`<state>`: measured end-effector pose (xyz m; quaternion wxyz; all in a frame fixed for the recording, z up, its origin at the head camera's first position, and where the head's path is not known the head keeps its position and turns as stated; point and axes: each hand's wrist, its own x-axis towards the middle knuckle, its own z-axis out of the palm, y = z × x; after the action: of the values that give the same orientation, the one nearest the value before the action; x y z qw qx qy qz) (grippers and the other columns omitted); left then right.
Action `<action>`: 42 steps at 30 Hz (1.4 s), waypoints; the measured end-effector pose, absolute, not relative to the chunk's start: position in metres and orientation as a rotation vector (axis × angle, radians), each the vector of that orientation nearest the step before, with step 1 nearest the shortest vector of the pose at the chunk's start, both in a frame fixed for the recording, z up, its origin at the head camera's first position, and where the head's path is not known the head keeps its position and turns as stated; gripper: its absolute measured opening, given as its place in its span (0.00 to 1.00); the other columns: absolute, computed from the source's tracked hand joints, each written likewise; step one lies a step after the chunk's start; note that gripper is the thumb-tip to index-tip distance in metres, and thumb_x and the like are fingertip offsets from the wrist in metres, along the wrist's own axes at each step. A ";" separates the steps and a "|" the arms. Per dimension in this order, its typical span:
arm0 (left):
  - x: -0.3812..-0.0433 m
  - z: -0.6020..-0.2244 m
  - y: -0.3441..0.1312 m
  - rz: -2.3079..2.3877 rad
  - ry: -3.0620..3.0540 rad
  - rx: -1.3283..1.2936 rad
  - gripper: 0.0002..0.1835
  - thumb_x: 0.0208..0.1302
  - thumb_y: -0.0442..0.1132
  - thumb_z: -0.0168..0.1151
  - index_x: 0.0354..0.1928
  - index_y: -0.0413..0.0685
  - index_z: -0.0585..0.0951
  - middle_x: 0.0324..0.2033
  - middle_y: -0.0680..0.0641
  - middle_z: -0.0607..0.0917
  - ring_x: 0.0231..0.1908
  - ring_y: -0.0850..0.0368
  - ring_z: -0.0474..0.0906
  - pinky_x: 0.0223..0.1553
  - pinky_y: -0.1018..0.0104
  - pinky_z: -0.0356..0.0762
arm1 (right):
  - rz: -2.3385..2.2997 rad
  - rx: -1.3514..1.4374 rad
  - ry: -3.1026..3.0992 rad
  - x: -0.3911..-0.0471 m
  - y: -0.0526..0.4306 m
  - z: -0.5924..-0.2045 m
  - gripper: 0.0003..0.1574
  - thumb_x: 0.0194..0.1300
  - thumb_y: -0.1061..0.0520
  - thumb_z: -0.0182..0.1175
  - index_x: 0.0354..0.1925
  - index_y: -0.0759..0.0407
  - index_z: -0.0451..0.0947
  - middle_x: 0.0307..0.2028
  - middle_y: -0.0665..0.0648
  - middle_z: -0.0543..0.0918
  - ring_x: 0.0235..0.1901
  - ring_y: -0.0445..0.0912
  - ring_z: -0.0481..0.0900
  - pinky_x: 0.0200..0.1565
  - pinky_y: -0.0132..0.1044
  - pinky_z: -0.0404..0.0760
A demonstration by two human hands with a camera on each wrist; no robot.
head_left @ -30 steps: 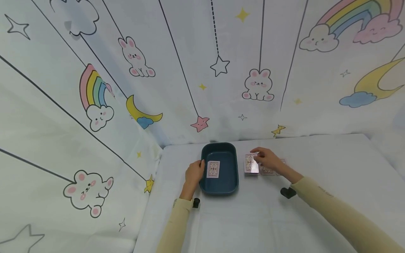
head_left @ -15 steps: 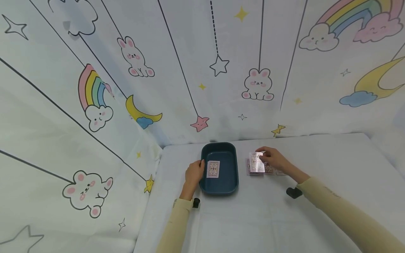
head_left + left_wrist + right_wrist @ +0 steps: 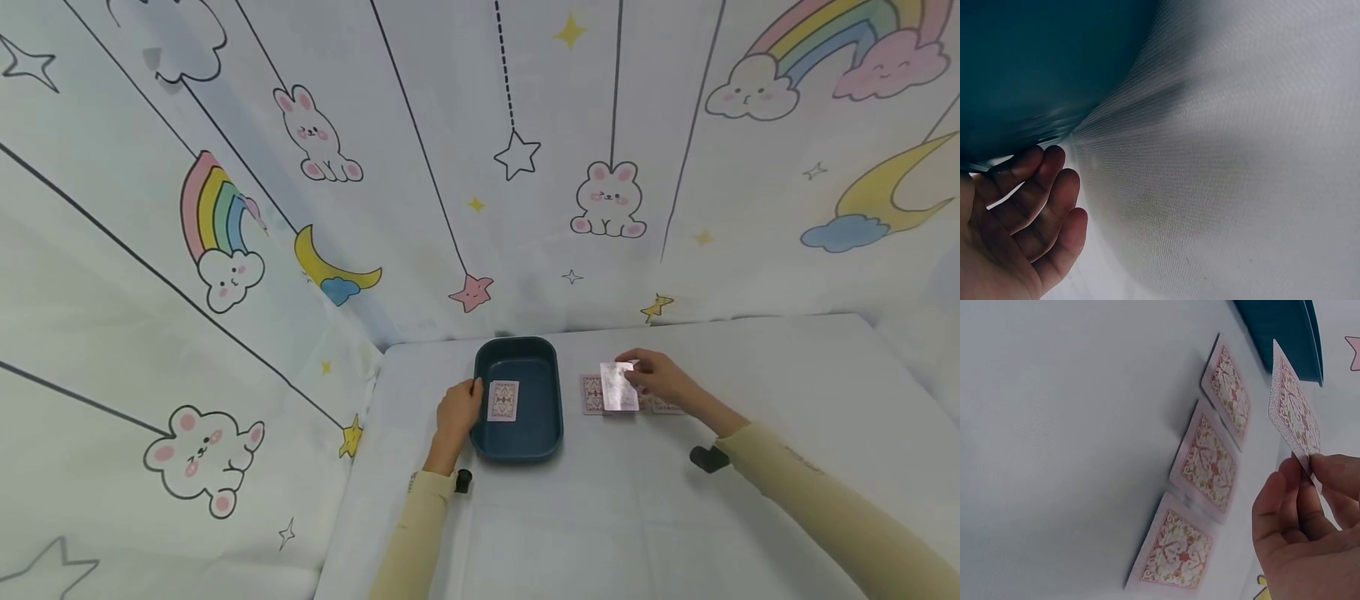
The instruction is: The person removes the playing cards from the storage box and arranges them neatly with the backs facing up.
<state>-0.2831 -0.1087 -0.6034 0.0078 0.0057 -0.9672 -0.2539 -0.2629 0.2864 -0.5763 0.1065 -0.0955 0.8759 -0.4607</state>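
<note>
My left hand [image 3: 457, 410] grips the left side of a dark teal tray [image 3: 543, 417]. In the left wrist view its curled fingers [image 3: 1060, 200] sit at the tray's edge, and the thumb is mostly out of sight. One patterned playing card [image 3: 502, 402] lies inside the tray, at its left. Right of the tray, my right hand [image 3: 663, 381] pinches another playing card [image 3: 617, 387] between thumb and fingers, raised above the table. Below it, three places of face-down cards form a row: the near-tray card [image 3: 1227, 390], the middle card [image 3: 1205, 461] and the far card [image 3: 1177, 551].
A white cloth covers the table [image 3: 562, 517]. Behind and to the left hangs a white curtain [image 3: 420, 208] printed with rabbits, stars and rainbows. Black wrist cameras sit by the left wrist [image 3: 463, 481] and the right wrist [image 3: 708, 457].
My right hand has moved right with the held card, from over the row's left card to over the middle one. My left hand keeps its grip on the tray.
</note>
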 end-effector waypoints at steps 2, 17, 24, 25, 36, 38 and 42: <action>-0.283 -0.604 -0.109 -0.790 -3.022 0.018 0.23 0.78 0.53 0.45 0.26 0.49 0.74 0.20 0.48 0.74 0.22 0.54 0.69 0.25 0.61 0.63 | -1.352 -0.270 2.579 -0.262 0.288 -0.577 0.24 0.73 0.62 0.57 0.64 0.64 0.71 0.37 0.65 0.79 0.36 0.49 0.77 0.39 0.45 0.83; -0.285 -0.604 -0.109 -0.784 -3.014 -0.004 0.24 0.79 0.54 0.44 0.25 0.49 0.73 0.20 0.48 0.74 0.22 0.53 0.69 0.26 0.60 0.63 | -1.266 -0.214 2.633 -0.260 0.326 -0.578 0.23 0.74 0.58 0.57 0.65 0.59 0.72 0.37 0.61 0.80 0.36 0.49 0.77 0.38 0.41 0.81; -0.286 -0.606 -0.109 -0.788 -3.027 0.019 0.24 0.78 0.54 0.45 0.26 0.49 0.75 0.22 0.47 0.76 0.23 0.53 0.70 0.27 0.59 0.65 | -1.255 -0.186 2.637 -0.254 0.341 -0.579 0.24 0.75 0.58 0.56 0.65 0.61 0.70 0.39 0.63 0.80 0.39 0.51 0.77 0.41 0.44 0.83; -0.286 -0.606 -0.109 -0.788 -3.028 0.018 0.24 0.78 0.54 0.45 0.26 0.49 0.76 0.22 0.47 0.77 0.23 0.53 0.70 0.27 0.59 0.65 | -1.256 -0.184 2.636 -0.253 0.342 -0.579 0.24 0.75 0.57 0.56 0.66 0.61 0.70 0.40 0.64 0.80 0.40 0.51 0.77 0.42 0.44 0.84; -0.282 -0.602 -0.110 -0.793 -3.052 0.044 0.24 0.78 0.53 0.45 0.37 0.44 0.83 0.34 0.42 0.86 0.30 0.50 0.77 0.33 0.55 0.70 | -1.240 -0.182 2.622 -0.254 0.370 -0.584 0.25 0.74 0.58 0.56 0.65 0.65 0.70 0.40 0.62 0.81 0.40 0.49 0.79 0.41 0.41 0.83; -0.282 -0.603 -0.110 -0.787 -3.052 0.031 0.24 0.78 0.54 0.44 0.39 0.45 0.83 0.37 0.43 0.87 0.32 0.51 0.79 0.34 0.55 0.72 | -1.214 -0.176 2.627 -0.255 0.377 -0.586 0.25 0.74 0.58 0.56 0.65 0.65 0.70 0.40 0.62 0.81 0.40 0.49 0.79 0.41 0.41 0.83; -0.281 -0.604 -0.111 -0.793 -3.039 0.022 0.24 0.78 0.54 0.45 0.34 0.45 0.81 0.32 0.43 0.85 0.29 0.51 0.76 0.32 0.56 0.69 | -1.192 -0.175 2.608 -0.254 0.389 -0.586 0.25 0.74 0.57 0.57 0.64 0.67 0.70 0.43 0.64 0.80 0.41 0.50 0.79 0.43 0.44 0.84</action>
<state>-0.2814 -0.1108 -0.6039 0.0002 0.0070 -0.9676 -0.2525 -0.2543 0.3894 -0.5860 0.1340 -0.0605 0.8996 -0.4113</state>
